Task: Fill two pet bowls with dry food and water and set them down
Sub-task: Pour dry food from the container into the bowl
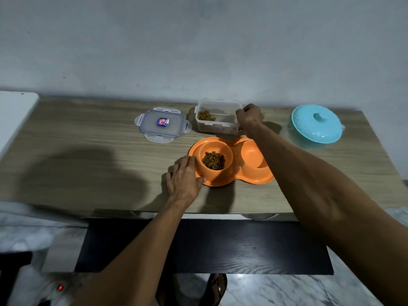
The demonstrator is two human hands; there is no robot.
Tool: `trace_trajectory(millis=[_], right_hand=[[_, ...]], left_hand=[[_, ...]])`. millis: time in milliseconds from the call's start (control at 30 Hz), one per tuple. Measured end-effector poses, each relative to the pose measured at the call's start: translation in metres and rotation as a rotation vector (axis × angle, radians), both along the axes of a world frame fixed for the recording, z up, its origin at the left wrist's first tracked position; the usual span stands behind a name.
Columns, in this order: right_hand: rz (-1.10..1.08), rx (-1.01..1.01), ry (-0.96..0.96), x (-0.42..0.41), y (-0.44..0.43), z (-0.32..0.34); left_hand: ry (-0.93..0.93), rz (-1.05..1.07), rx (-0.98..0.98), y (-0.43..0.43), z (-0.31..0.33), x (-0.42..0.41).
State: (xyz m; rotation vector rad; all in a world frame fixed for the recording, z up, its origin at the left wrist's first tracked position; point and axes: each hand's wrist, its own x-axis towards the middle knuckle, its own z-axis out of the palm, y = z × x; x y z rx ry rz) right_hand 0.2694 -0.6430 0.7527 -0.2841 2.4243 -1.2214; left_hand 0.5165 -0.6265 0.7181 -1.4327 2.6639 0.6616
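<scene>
Double pet bowl (pixel 231 171) with dry food (pixel 213 160) in one cup.
Left hand (pixel 184 178) flat, fingers spread, at bowl's 9 o'clock; right hand (pixel 249 119) grips tub (pixel 217 118) at 12 o'clock.

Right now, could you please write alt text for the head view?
The left hand steadies an orange double pet bowl with kibble in its left well, while the right hand grips a clear food container. Its lid and a lidded blue container sit nearby.

Left grip (pixel 185 177) flat, palm down, fingers spread; right grip (pixel 249 118) curled closed, arm outstretched.
</scene>
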Motion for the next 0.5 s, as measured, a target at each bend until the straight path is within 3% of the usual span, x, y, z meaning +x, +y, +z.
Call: trace_trajectory(millis=[500], right_hand=[[-0.004, 0.049, 0.028, 0.003, -0.003, -0.021]], left_hand=[[0.017, -0.010, -0.018, -0.001, -0.003, 0.001]])
